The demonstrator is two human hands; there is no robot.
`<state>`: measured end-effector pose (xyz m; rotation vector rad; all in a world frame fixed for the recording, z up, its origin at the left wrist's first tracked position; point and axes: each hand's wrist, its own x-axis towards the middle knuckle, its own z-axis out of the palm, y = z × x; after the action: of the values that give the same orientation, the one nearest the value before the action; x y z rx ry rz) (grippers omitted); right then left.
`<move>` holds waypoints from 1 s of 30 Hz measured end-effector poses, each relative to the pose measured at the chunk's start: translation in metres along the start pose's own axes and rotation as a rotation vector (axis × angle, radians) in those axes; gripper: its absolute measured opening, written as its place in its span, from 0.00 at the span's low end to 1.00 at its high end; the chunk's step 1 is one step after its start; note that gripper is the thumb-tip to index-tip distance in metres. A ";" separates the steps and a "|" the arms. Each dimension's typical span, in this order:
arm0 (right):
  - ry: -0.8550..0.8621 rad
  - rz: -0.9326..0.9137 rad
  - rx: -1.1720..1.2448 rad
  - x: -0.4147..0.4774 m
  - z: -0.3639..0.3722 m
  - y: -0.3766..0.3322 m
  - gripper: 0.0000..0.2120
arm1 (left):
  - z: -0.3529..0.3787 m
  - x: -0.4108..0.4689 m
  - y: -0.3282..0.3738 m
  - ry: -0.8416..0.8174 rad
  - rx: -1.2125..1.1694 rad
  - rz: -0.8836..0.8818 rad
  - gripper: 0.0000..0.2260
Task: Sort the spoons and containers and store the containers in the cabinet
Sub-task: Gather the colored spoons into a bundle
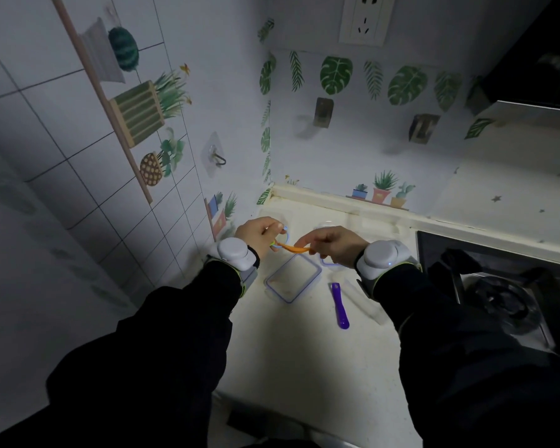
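Pinching orange spoon [293, 248], both hands' fingers [317, 239]

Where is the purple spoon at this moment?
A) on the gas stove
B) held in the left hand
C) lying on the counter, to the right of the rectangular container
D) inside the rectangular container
C: the purple spoon lies flat on the counter, to the right of the rectangular container and outside its rim.
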<state>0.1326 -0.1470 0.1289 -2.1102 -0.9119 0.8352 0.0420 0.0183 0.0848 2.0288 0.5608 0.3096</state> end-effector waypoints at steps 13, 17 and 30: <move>0.043 0.405 -0.058 -0.002 0.030 0.067 0.12 | 0.026 0.000 -0.009 0.151 -0.299 -0.015 0.10; 0.037 0.459 -0.538 -0.008 0.044 0.096 0.09 | 0.032 0.004 -0.019 0.137 -0.352 -0.029 0.07; 0.100 0.563 -0.404 -0.006 0.072 0.131 0.13 | 0.050 -0.009 -0.017 0.154 -0.512 -0.109 0.07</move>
<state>0.1202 -0.1957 -0.0118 -2.8033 -0.4534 0.8530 0.0517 -0.0163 0.0451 1.4840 0.6120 0.4922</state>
